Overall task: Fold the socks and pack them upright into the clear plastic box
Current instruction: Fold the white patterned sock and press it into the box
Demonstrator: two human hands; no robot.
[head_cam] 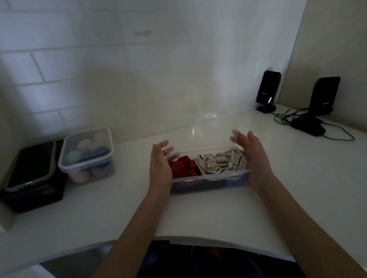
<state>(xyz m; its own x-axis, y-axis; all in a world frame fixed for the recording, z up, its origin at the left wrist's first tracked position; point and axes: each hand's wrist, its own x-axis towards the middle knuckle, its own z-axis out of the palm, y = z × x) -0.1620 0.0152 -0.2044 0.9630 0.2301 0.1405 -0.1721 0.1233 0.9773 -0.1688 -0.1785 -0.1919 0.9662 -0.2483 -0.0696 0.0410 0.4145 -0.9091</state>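
Note:
A clear plastic box (210, 181) sits on the white desk in front of me. Inside it a red sock (183, 167) fills the left part and a bundle of white striped socks (221, 163) fills the right part. Above the box a clear lid (200, 130) stands tilted up, its far edge raised toward the wall. My left hand (159, 161) grips the lid's left edge with fingers curled around it. My right hand (250, 150) holds the lid's right edge, fingertips showing through the plastic.
A closed clear container (86, 155) of coloured balls stands at the left, beside a black case (31, 174). Two black speakers (268, 90) (325, 96) and a mouse (308, 127) with cables occupy the back right corner. The tiled wall (111, 68) rises just behind the box.

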